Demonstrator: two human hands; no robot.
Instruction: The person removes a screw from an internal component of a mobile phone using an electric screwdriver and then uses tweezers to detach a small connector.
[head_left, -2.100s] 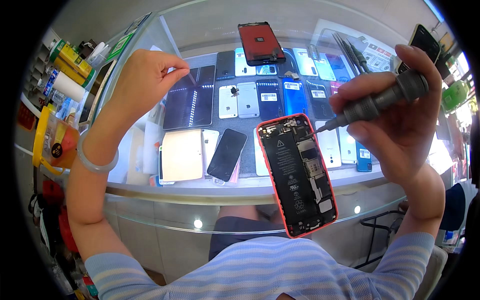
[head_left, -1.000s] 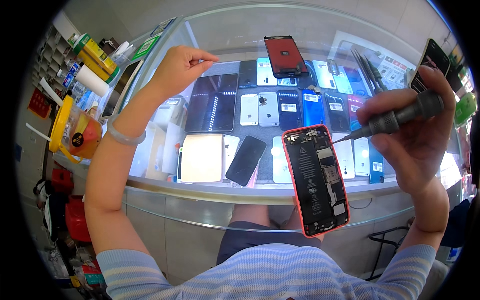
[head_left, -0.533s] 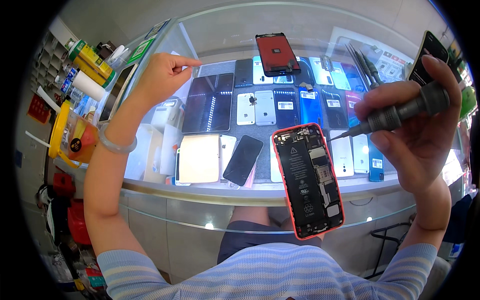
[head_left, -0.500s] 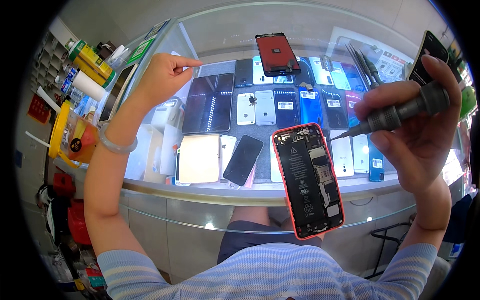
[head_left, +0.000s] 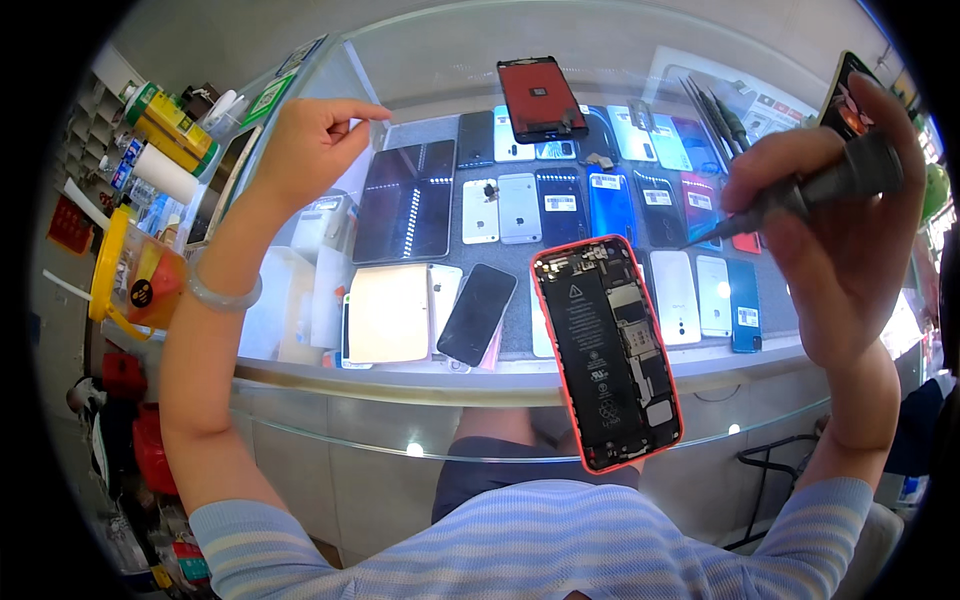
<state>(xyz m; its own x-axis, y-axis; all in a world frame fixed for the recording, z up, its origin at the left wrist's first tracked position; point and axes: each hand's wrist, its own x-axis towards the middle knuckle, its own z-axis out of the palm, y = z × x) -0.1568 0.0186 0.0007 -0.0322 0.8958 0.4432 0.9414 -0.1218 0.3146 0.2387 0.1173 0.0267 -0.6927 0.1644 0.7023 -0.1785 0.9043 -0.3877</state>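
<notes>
My left hand (head_left: 325, 145), over the display case's upper left, has its index finger extended and the others curled; whether anything small sits in its pinch is unclear. My right hand (head_left: 830, 250) grips a grey screwdriver (head_left: 845, 175), its fine tip above and right of an opened phone (head_left: 600, 350). This phone has a red rim, exposed black battery and circuit parts, and lies on the glass near the front edge. A detached screen assembly (head_left: 535, 95) with a red back lies at the rear. A dark tablet (head_left: 400, 200) shows under the glass below my left hand.
Rows of phones (head_left: 560, 205) fill the glass case (head_left: 420, 395). Screwdrivers (head_left: 715, 115) lie at back right, beside a propped phone. A yellow-lidded drink cup (head_left: 145, 280), yellow can (head_left: 170, 125) and paper roll (head_left: 165, 175) stand at left. A red bin (head_left: 150, 450) is lower left.
The screwdriver tip has left the opened phone's circuit board and now hovers to its upper right. My left hand keeps a similar shape. The whole view has shifted slightly.
</notes>
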